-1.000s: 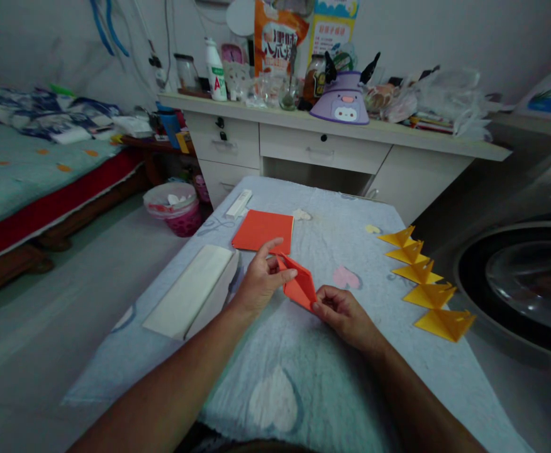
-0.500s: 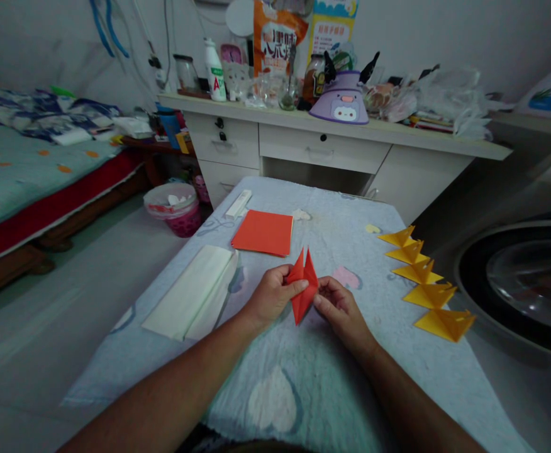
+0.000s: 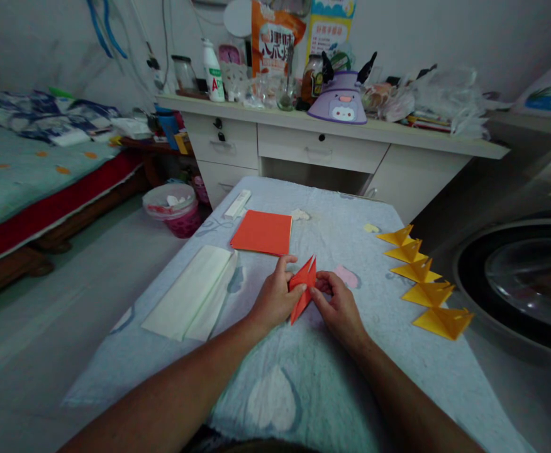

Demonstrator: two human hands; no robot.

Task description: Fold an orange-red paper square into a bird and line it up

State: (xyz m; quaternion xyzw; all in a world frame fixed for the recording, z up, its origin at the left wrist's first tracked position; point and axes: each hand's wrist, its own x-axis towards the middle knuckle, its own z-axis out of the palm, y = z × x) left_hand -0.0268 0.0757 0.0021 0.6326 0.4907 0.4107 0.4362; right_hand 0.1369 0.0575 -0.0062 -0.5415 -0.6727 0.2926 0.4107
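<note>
A folded red origami paper (image 3: 302, 297), diamond-shaped with two narrow points at its far end, is held between both hands above the cloth-covered table. My left hand (image 3: 278, 292) grips its left side, thumb on top and index finger lifted away. On the right edge, my right hand (image 3: 336, 301) pinches the paper with thumb and fingers. Beyond them lies a stack of square red paper (image 3: 262, 232). Along the table's right side stands a row of several folded yellow origami pieces (image 3: 429, 294).
A pale folded cloth or paper packet (image 3: 191, 290) lies left of my hands, with a small white box (image 3: 237, 204) behind it. A white desk (image 3: 322, 151) borders the table's far end. A pink bin (image 3: 181, 217) stands left; a washing machine (image 3: 521, 277) is at right.
The red paper has turned, its far points now closer together and leaning right. My left index finger has lifted off, and my right thumb has moved onto the paper.
</note>
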